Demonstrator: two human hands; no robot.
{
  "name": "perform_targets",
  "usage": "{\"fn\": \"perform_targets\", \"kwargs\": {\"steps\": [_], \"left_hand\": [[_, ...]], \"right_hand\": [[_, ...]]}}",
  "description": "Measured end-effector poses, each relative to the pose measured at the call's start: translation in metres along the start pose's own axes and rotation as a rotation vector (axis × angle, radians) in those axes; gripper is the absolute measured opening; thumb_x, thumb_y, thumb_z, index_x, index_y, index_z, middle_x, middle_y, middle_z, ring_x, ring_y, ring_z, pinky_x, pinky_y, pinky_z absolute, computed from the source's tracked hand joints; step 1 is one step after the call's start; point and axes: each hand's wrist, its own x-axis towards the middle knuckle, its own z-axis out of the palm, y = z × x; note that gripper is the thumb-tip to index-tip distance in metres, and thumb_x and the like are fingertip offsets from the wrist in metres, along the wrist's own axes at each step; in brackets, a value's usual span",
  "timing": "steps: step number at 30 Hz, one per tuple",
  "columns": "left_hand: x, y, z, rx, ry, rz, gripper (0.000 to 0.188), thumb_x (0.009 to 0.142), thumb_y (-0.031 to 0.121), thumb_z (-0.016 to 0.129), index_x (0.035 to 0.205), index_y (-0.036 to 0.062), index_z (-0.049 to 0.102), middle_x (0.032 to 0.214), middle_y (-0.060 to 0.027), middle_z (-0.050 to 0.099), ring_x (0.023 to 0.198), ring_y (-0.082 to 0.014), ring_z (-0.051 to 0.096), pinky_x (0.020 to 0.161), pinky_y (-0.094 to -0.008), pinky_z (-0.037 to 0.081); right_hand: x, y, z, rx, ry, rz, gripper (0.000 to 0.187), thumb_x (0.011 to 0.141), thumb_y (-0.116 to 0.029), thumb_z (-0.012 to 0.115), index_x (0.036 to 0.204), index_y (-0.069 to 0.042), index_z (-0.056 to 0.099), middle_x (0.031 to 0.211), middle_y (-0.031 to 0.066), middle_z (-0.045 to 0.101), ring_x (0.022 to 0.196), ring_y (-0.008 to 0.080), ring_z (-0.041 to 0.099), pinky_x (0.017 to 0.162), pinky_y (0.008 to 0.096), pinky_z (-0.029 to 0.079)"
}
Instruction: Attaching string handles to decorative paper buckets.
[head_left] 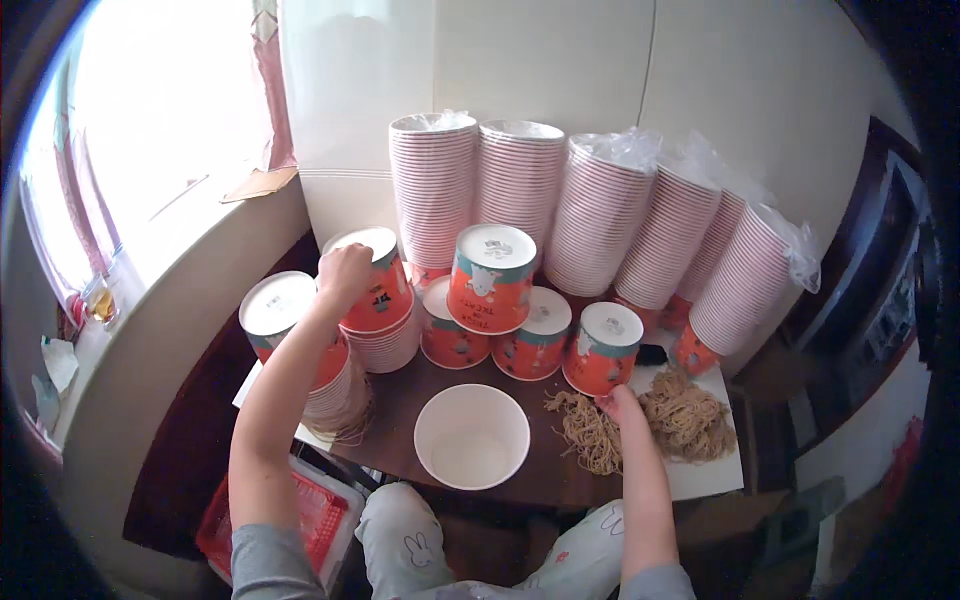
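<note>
Orange and teal paper covers the upside-down bucket [385, 305] at my left hand [346, 272], which bends over its white base with the fingers curled in. Their tips are hidden, so I cannot tell whether they pinch anything. That bucket tops a nested stack at the left of the dark brown table [385, 408].

Farther left, under my forearm, another upturned bucket [279, 305] caps a second stack, with strands of tan cord [352, 428] about its lower part.

My right hand [617, 402] is at the lower rim of the rightmost upturned bucket [602, 350] of the front group, fingers bent toward the edge; I cannot tell whether they grasp the rim or only touch it. Just beside that hand lie two tangled cord heaps, a smaller bundle [588, 432] to its left and a larger bundle [688, 416] to its right, the larger one partly on a white sheet [712, 475].

Between my forearms, near the table's front edge, stands a white-lined paper bucket [472, 440], mouth up. Behind it, one printed bucket [492, 285] rests on two others, all bottoms up. Tall columns of nested buckets [520, 185] line the wall [540, 60], several topped with clear plastic. Below the table, at left, sits a red basket [318, 510].
</note>
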Motion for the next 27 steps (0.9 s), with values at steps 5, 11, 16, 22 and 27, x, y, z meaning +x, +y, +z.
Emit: {"fn": "perform_targets", "kwargs": {"steps": [5, 11, 16, 22, 27], "left_hand": [[0.006, 0.015, -0.022, -0.028, 0.002, 0.020, 0.018, 0.071, 0.022, 0.063, 0.078, 0.0054, 0.065, 0.082, -0.0114, 0.064, 0.077, -0.0270, 0.064, 0.064, -0.0375, 0.051], [0.005, -0.005, -0.037, 0.020, 0.089, -0.003, 0.014, 0.074, 0.011, 0.050, 0.076, 0.0055, 0.062, 0.081, -0.0131, 0.062, 0.076, -0.0299, 0.062, 0.062, -0.0398, 0.050], [0.003, 0.011, -0.088, -0.100, 0.312, 0.054, 0.010, 0.075, 0.012, 0.050, 0.072, 0.0053, 0.058, 0.078, -0.0104, 0.060, 0.072, -0.0303, 0.061, 0.061, -0.0409, 0.049], [-0.018, 0.052, -0.160, -0.398, 0.534, 0.182, 0.008, 0.076, 0.013, 0.058, 0.079, 0.0070, 0.062, 0.082, -0.0056, 0.063, 0.068, -0.0241, 0.061, 0.062, -0.0343, 0.048], [-0.018, 0.116, -0.157, -0.624, 0.471, 0.429, 0.007, 0.073, 0.009, 0.052, 0.077, 0.0095, 0.058, 0.080, -0.0054, 0.059, 0.071, -0.0256, 0.060, 0.059, -0.0369, 0.048]], "right_hand": [[-0.002, -0.010, -0.021, -0.007, 0.009, -0.012, 0.034, 0.073, 0.003, 0.042, 0.106, -0.003, 0.048, 0.088, 0.0129, 0.058, 0.072, 0.0250, 0.058, 0.058, 0.0339, 0.053], [0.020, -0.007, -0.016, -0.228, 0.174, -0.046, 0.019, 0.079, -0.008, 0.049, 0.097, -0.001, 0.050, 0.089, 0.0141, 0.056, 0.075, 0.0250, 0.057, 0.062, 0.0358, 0.052], [0.034, -0.012, -0.027, -0.925, 0.659, -0.685, 0.020, 0.080, -0.011, 0.054, 0.096, 0.000, 0.048, 0.089, 0.0122, 0.053, 0.079, 0.0203, 0.053, 0.068, 0.0325, 0.046], [-0.093, -0.052, 0.105, -0.459, 0.020, -0.918, 0.028, 0.085, -0.017, 0.053, 0.109, -0.005, 0.045, 0.101, 0.0058, 0.052, 0.086, 0.0138, 0.051, 0.074, 0.0266, 0.044], [-0.169, -0.068, 0.176, -0.016, -0.537, -0.708, 0.037, 0.088, -0.028, 0.053, 0.117, -0.007, 0.044, 0.108, 0.0031, 0.051, 0.089, 0.0137, 0.052, 0.078, 0.0299, 0.043]]}}
